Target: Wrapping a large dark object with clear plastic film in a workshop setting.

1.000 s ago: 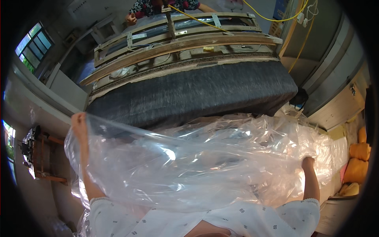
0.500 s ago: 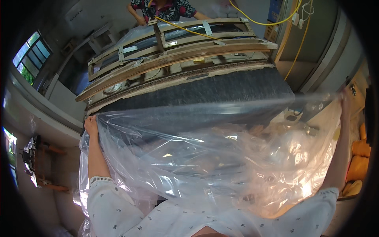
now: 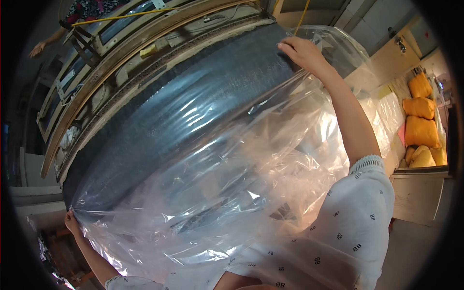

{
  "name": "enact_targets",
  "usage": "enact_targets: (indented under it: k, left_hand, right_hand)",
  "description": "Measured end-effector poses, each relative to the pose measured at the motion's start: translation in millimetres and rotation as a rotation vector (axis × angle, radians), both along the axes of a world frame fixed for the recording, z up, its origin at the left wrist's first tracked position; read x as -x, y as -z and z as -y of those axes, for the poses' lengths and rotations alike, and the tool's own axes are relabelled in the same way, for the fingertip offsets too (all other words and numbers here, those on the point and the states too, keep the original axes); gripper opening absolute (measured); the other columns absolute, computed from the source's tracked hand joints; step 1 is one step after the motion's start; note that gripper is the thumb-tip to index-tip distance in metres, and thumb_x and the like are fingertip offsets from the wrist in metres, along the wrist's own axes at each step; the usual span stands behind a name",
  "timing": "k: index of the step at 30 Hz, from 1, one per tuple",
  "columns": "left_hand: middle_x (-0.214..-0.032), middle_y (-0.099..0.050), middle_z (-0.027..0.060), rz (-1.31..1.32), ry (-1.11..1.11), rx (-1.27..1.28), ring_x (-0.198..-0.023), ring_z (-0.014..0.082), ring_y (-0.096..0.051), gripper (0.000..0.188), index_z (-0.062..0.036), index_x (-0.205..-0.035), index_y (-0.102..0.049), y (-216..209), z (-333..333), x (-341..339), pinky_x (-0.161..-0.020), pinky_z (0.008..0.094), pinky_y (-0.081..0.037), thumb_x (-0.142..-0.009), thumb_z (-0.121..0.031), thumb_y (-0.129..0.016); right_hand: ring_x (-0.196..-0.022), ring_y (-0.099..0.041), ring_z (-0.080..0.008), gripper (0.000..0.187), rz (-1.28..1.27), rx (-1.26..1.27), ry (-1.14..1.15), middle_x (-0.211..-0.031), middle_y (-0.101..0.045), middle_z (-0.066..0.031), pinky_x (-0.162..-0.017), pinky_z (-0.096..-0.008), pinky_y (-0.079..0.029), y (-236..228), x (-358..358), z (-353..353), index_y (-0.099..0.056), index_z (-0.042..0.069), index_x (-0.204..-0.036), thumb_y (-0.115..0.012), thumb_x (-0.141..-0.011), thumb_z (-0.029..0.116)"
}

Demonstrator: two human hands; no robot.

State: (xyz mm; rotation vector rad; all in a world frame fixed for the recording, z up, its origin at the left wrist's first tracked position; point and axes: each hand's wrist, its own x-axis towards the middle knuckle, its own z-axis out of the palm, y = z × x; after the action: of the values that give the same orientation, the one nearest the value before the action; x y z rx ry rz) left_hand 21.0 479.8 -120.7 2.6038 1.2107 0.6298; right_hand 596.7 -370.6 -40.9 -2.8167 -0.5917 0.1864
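A large clear plastic sheet (image 3: 227,188) spans from hand to hand, wrinkled and shiny, partly lying over a dark flat-topped surface (image 3: 241,58). At the surface's near left corner, my left hand (image 3: 72,223) pinches the sheet, bunching it into folds. My right hand (image 3: 305,55) is closed on the sheet at the far right corner, its fingers bent over the edge. Loose plastic billows beyond my right hand and hangs in crumpled folds in front of my body, blurring what lies beneath.
A wooden frame (image 3: 92,113) with metal plates runs along the far side, a yellow cord (image 3: 128,17) crossing it. Behind it stands another person, one hand (image 3: 37,49) showing. Orange bundles (image 3: 421,130) are stacked at the right, near a door handle (image 3: 400,44).
My view has turned right and tilted. My right hand has brought the sheet's edge down to the far right corner, and the plastic now covers more of the dark surface.
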Motion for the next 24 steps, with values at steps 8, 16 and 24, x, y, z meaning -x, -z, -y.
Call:
enact_targets:
  k: [8, 16, 24]
  left_hand:
    - [-0.093, -0.062, 0.0059, 0.323, -0.033, 0.432, -0.082, 0.0140, -0.056, 0.039, -0.0016, -0.104, -0.059, -17, 87, -45, -0.076, 0.0252, -0.044, -0.084, -0.035, -0.056]
    - [-0.083, -0.065, 0.0067, 0.532, -0.213, 0.029, -0.079, 0.0193, -0.061, 0.028, -0.0108, -0.086, -0.067, -13, 119, -102, -0.072, 0.0295, -0.044, -0.075, -0.037, -0.063]
    - [-0.080, -0.064, 0.0096, 0.614, -0.253, -0.053, -0.077, 0.0234, -0.060, 0.028, -0.0101, -0.083, -0.067, 2, 100, -98, -0.072, 0.0313, -0.044, -0.072, -0.036, -0.064]
  right_hand:
    - [-0.122, -0.038, -0.0272, 0.053, 0.156, -0.304, 0.018, -0.131, -0.041, -0.0156, -0.100, -0.0314, -0.028, 49, -24, -5, -0.042, 0.011, -0.128, -0.044, -0.086, 0.043]
    - [-0.098, -0.052, -0.0296, 0.026, 0.696, 0.418, -0.171, -0.103, -0.051, -0.0126, -0.081, -0.0382, -0.043, -17, 5, -110, -0.054, 0.005, -0.103, -0.053, -0.081, 0.017]
    - [-0.086, -0.049, -0.0249, 0.051, -0.157, -0.646, -1.065, -0.105, -0.048, -0.0114, -0.075, -0.0324, -0.043, -51, 322, -337, -0.046, 0.006, -0.111, -0.070, -0.067, 0.018]
